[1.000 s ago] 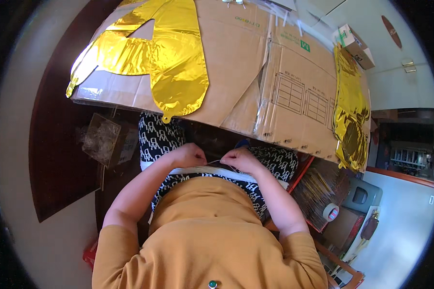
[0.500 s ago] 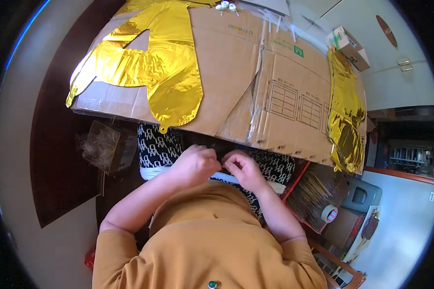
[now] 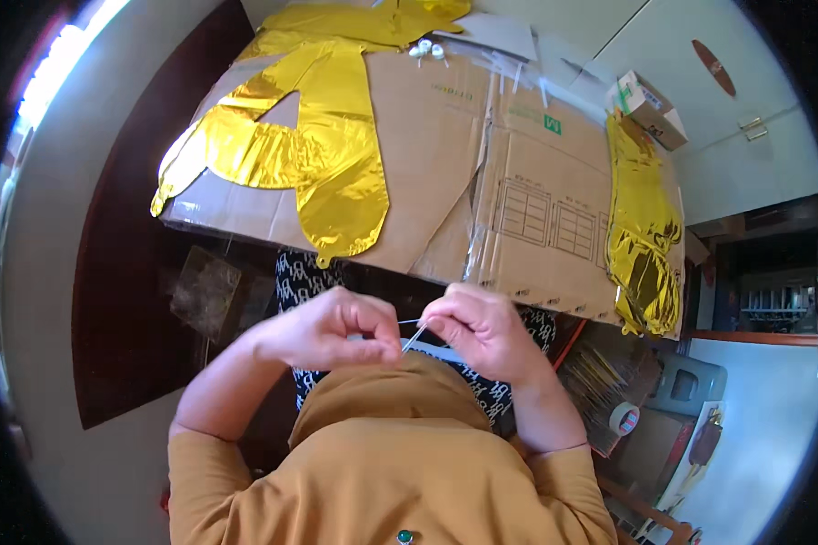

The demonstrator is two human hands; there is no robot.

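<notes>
My left hand (image 3: 336, 329) and my right hand (image 3: 482, 338) are close together above my lap, in front of the cardboard. A thin pale strand (image 3: 413, 338) stretches between their fingertips, with part of it looped. Thumb and fingers of each hand are pinched on the strand; its ends are hidden. Beyond the hands, a flat gold foil balloon (image 3: 341, 154) with a triangular opening lies on the cardboard (image 3: 427, 182), its small tab hanging over the near edge. Across my thighs rests a whitish strip (image 3: 436, 351), partly covered by my hands.
Another gold foil piece (image 3: 641, 209) drapes over the cardboard's right end, near a small box (image 3: 645, 104). Small white round pieces (image 3: 427, 50) and thin white sticks (image 3: 518, 77) sit at the back. A tape roll (image 3: 623, 419) and a grey-green stool (image 3: 686, 386) stand at right.
Both hands have risen and come nearer to me, with the fingertips turned toward each other. The pale strand between them now shows. The view has shifted slightly.
</notes>
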